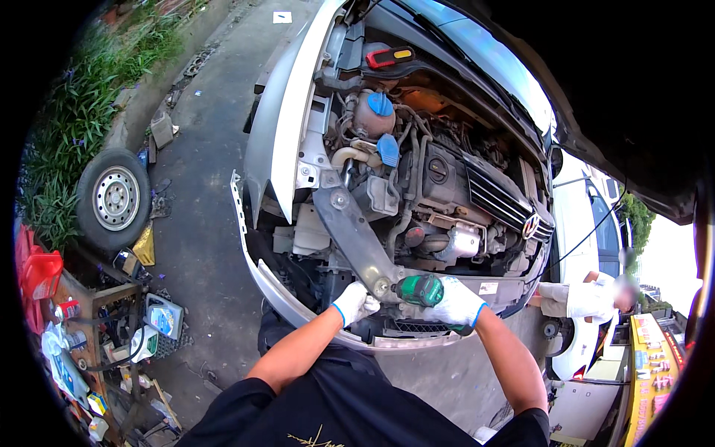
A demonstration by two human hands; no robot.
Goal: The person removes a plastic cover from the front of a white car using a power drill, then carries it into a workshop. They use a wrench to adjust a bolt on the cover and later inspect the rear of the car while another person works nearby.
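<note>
In the head view, the right hand [453, 302], in a white glove, is closed around the green drill [419, 290], its nose turned left toward the bolt [382, 286] at the near end of the bracket [356, 237]; whether the two touch is too small to tell. The left hand [356, 303], also gloved, has its fingers curled together just beside that same end; whether it grips anything cannot be told. The bracket, dark and long, slants across the front corner of the silver car [278, 127], its far end bearing a second bolt [339, 198]. Beyond it lies the engine [441, 170], with a round tank [370, 115] under a blue cap [380, 103] and a blue flap [388, 150] nearer the hands. A red lamp-like thing [389, 57] lies farther back in the bay. On the ground to the left, well apart from the car, a wheel [114, 197] leans near the grass [52, 160], and a cluttered stand [102, 294] is nearer, with a red jug [41, 274] beside it. To the right are a person [588, 299] in a pale top and a white car [581, 208].
</note>
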